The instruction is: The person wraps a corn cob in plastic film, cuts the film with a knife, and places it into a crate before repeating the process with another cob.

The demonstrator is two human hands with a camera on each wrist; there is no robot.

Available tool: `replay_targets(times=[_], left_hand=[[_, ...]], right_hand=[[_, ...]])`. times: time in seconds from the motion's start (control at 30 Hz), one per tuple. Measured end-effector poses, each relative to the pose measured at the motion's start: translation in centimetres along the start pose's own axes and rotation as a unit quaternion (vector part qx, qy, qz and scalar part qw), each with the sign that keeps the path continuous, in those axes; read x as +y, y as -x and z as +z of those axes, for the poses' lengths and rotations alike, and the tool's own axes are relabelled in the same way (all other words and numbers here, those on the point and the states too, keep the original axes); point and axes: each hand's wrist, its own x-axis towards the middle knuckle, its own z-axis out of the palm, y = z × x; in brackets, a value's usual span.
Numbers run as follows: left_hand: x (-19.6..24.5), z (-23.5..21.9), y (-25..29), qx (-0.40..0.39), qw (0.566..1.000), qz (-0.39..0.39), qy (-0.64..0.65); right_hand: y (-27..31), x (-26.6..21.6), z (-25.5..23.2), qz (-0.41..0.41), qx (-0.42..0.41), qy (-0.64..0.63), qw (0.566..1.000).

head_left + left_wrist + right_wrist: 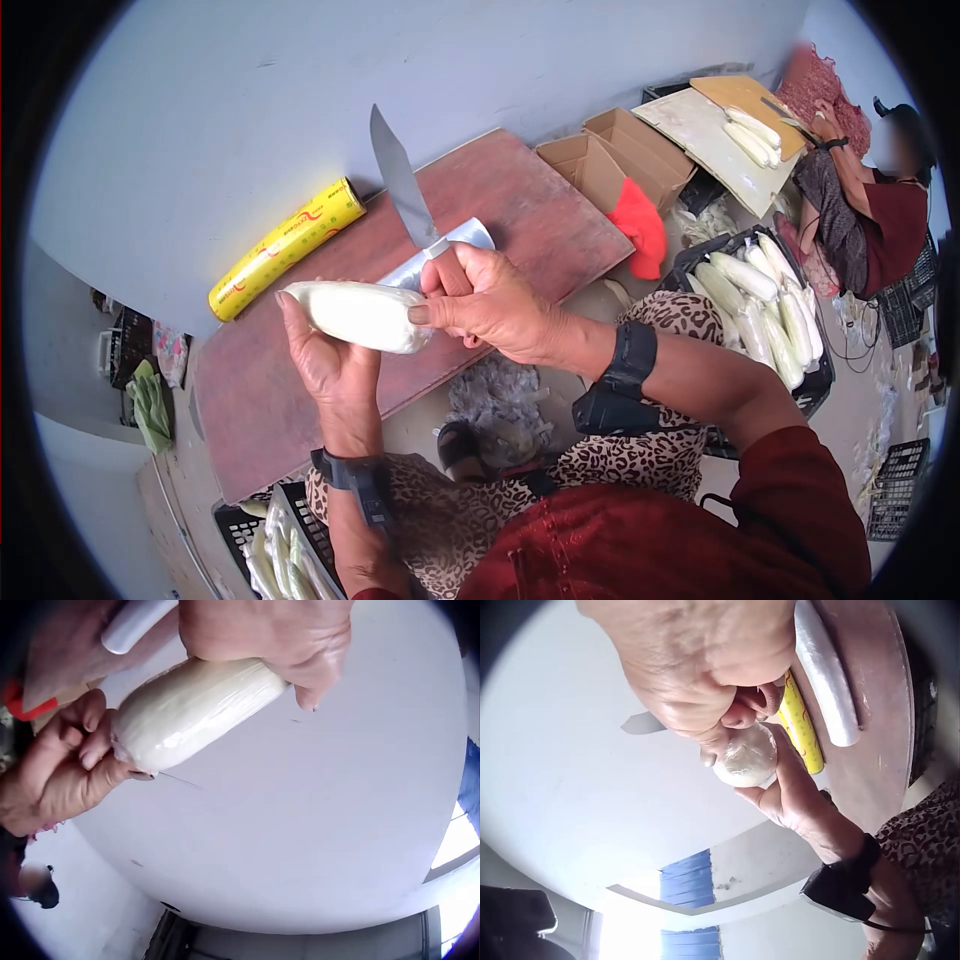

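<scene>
A thick white vegetable (350,314), wrapped in clear plastic film, is held above the low table. My left hand (335,375) grips it from below and around its left end. In the left wrist view, its rounded end (154,739) faces my right hand (67,769). My right hand (505,315) grips the brown handle of a knife (402,185), blade pointing up and away. The thumb of that same hand presses the film at the vegetable's right end. Behind the hands, a roll of clear film (405,272) lies on the table.
On the reddish table (280,420) a yellow printed tube (290,248) lies along the wall. To the right stand cardboard boxes (590,170), a red bag (637,230) and a black crate (815,385) of pale vegetables. Another crate (235,525) is at lower left. A person (890,225) sits at far right.
</scene>
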Motion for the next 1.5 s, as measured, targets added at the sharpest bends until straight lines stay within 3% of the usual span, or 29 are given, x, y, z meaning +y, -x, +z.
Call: replay_targets(times=[0.07,0.1,0.17,0.23,0.3,0.37,0.4,0.43,0.47,0.5,0.57,0.7,0.77,0.8,0.83,0.87,0.93,1.03,1.1,1.17,1.2,1.27,1.37,1.5], left_hand=[[0.0,0.2,-0.2,-0.019,1.0,-0.005,-0.023],[-0.3,0.2,-0.3,-0.031,0.999,-0.014,-0.031],[0.0,0.1,-0.5,-0.063,0.996,-0.061,-0.008],[1.2,-1.7,-1.9,-0.077,0.994,-0.033,-0.072],[1.3,-0.8,-2.0,-0.028,0.995,0.002,-0.098],[1.1,-0.7,-2.1,-0.136,0.983,-0.016,-0.12],[0.6,0.3,-1.5,-0.096,0.989,-0.011,-0.115],[0.3,1.0,-1.0,-0.057,0.992,-0.005,-0.109],[0.8,0.4,-1.3,-0.091,0.992,-0.041,-0.081],[1.7,-0.9,-2.3,-0.181,0.976,-0.119,-0.033],[1.7,-0.9,-2.1,-0.173,0.979,-0.086,-0.072],[0.1,0.4,-1.0,-0.014,0.968,0.035,-0.25],[-0.5,1.0,-0.1,0.054,0.934,0.063,-0.347],[1.6,-2.6,-1.5,-0.072,0.876,0.097,-0.467],[1.0,-3.1,-1.0,-0.101,0.808,0.155,-0.559],[0.0,-3.2,-0.2,-0.129,0.727,0.211,-0.64],[-0.9,-2.5,0.7,-0.121,0.656,0.233,-0.708],[-1.2,-2.0,1.4,-0.141,0.616,0.28,-0.723],[-0.6,-1.6,0.9,-0.152,0.726,0.243,-0.625],[-0.2,0.1,0.2,-0.014,0.905,0.08,-0.418],[0.5,-0.2,-0.8,0.038,0.927,0.053,-0.37],[-0.4,1.9,0.4,0.035,0.928,0.062,-0.367],[-2.3,4.1,2.4,0.05,0.919,0.104,-0.377],[-4.4,6.4,4.4,0.06,0.905,0.133,-0.399]], right_hand=[[-0.2,-0.2,0.5,-0.035,0.012,0.029,0.999],[-0.8,1.3,0.4,-0.114,0.031,0.104,0.988],[-1.2,2.5,0.9,-0.179,0.029,0.122,0.976],[-0.1,-0.4,1.4,-0.121,0.034,0.219,0.967],[-0.7,1.0,1.3,-0.158,0.027,0.226,0.961],[-0.4,1.4,1.7,-0.158,0.014,0.236,0.959],[-0.3,1.3,1.9,-0.124,0.0,0.233,0.965],[-0.4,1.8,2.2,-0.149,0.003,0.229,0.962],[-0.6,2.2,2.2,-0.154,-0.003,0.232,0.961],[-0.7,2.2,2.2,-0.16,-0.011,0.234,0.959],[-0.8,2.0,1.8,-0.169,-0.041,0.223,0.959],[0.3,0.3,1.6,-0.117,-0.069,0.224,0.965],[-0.4,1.8,1.4,-0.175,-0.064,0.297,0.937],[-1.1,3.0,1.1,-0.221,-0.053,0.356,0.907],[-1.4,3.7,0.9,-0.264,-0.041,0.413,0.871],[-1.3,3.7,0.7,-0.253,-0.041,0.412,0.875],[-1.1,3.7,0.3,-0.231,-0.043,0.407,0.883],[-1.0,3.7,0.6,-0.248,-0.042,0.401,0.881],[-1.2,3.7,0.9,-0.265,-0.029,0.366,0.891],[-1.4,3.2,1.1,-0.245,-0.01,0.308,0.919],[-1.6,2.6,1.3,-0.217,0.001,0.266,0.939],[-1.6,0.5,1.5,-0.132,0.017,0.216,0.967],[-3.5,1.2,1.5,-0.183,0.002,0.272,0.945],[-2.5,0.1,1.5,-0.2,-0.005,0.251,0.947]])
